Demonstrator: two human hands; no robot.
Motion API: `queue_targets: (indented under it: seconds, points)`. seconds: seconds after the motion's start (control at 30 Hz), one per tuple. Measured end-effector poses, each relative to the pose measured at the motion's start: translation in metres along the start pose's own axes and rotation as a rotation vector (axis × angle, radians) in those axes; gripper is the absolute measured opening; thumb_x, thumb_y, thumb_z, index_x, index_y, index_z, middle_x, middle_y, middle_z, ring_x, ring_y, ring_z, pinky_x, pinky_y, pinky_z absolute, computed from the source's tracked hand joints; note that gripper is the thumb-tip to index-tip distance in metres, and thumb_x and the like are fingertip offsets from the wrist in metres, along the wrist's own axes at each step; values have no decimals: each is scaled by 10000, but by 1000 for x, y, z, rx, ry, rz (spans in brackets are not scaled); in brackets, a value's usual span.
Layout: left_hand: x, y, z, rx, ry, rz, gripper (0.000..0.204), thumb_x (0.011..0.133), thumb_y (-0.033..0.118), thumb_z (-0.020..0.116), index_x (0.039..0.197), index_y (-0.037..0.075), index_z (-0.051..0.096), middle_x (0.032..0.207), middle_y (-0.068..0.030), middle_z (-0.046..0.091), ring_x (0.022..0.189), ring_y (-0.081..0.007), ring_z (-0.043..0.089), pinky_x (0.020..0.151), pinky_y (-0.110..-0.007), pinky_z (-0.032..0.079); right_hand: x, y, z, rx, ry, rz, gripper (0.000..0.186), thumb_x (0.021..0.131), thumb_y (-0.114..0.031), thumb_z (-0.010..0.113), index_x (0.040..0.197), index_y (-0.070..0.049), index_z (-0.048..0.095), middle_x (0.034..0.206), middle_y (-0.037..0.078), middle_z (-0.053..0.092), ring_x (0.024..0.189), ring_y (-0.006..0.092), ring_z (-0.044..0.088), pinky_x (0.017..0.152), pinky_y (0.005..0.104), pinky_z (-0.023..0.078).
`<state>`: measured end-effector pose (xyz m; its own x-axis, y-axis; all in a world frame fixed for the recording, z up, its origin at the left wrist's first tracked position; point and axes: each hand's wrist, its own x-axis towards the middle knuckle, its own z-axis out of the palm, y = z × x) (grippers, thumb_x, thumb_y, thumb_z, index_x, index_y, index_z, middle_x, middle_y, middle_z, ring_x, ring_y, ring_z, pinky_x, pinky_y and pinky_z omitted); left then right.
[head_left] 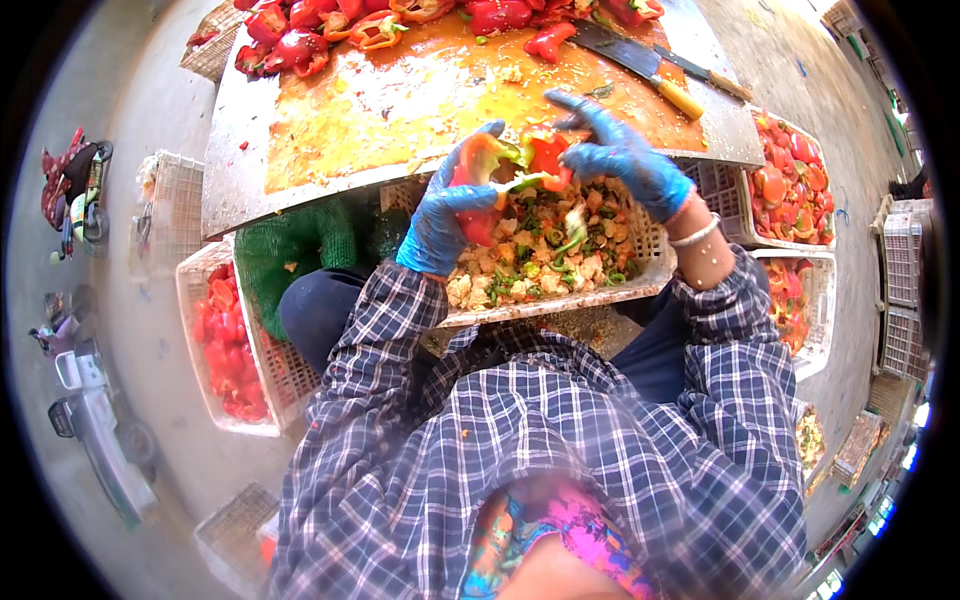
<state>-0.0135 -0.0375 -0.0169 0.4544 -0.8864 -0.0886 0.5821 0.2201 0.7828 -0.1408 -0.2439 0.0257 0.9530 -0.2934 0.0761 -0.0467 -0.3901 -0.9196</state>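
Left hand (440, 222), blue glove, grips an opened red pepper (478, 162) between thumb and fingers. Right hand (630, 165), same glove, is at the pepper's right side, fingers spread; can't tell if it pinches or just touches. Pepper sits above the scrap crate (655, 255), just off the table (335, 130) edge. Two knives (680, 97) lie at table's far right, near more red peppers (497, 16).

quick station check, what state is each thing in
Red pepper: opened, pale inside showing
Left hand: gloved, closed on the pepper
Right hand: gloved, fingers spread, at the pepper
Table: seed-strewn
Table peppers: piled, some cut open
Knives: lying flat
Near crate: filled with scraps
Left crate: holding red peppers
Right crates: holding red peppers
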Motion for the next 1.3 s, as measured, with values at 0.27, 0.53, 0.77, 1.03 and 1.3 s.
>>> queue_targets:
  seconds: [0.27, 0.53, 0.77, 1.03, 1.3]
  points:
    - [20, -19, 6, -298, 208, 76, 560, 958, 377, 546, 1399, 52, 427, 1184, -131, 557, 1040, -238, 574, 840, -368, 520, -7, -16, 29, 146, 310, -214, 346, 786, 37, 658, 1118, -58, 648, 945, 60, 678, 904, 179, 638, 845, 330, 522]
    - [20, -41, 96, -493, -26, -109, 675, 948, 568, 469, 1453, 128, 388, 1338, -144, 540, 1226, -300, 510, 1056, -463, 397, -84, -19, 36, -350, 459, -178, 737, 688, -155, 810, 1340, -78, 474, 1340, 191, 478, 1314, 360, 423, 1084, 448, 365]
    - [37, -89, 248, -474, -731, -137, 679, 1020, 382, 388, 1551, 118, 57, 1520, -140, 305, 1388, -237, 328, 1160, -409, 223, -195, -4, -59, 785, 1257, -361, 387, 913, -109, 487, 1293, -51, 526, 1166, 109, 637, 1095, 244, 616, 963, 387, 509]
    - [123, -107, 269, -109, -730, -328, 544, 994, 330, 499, 1440, 38, 386, 1359, -160, 511, 1235, -298, 508, 1003, -449, 452, -340, 91, -246, 787, 1797, -138, 489, 926, -406, 504, 1303, -94, 501, 1279, 144, 556, 1170, 323, 533, 1016, 515, 395]
    - [31, -10, 8, 578, -196, -202, 395, 955, 373, 570, 1035, 2, 681, 907, -70, 671, 814, -149, 613, 799, -295, 482, -222, 90, -198, 734, 954, 213, 384, 962, -215, 520, 1310, -57, 555, 1245, 98, 609, 1114, 221, 606, 985, 377, 475]
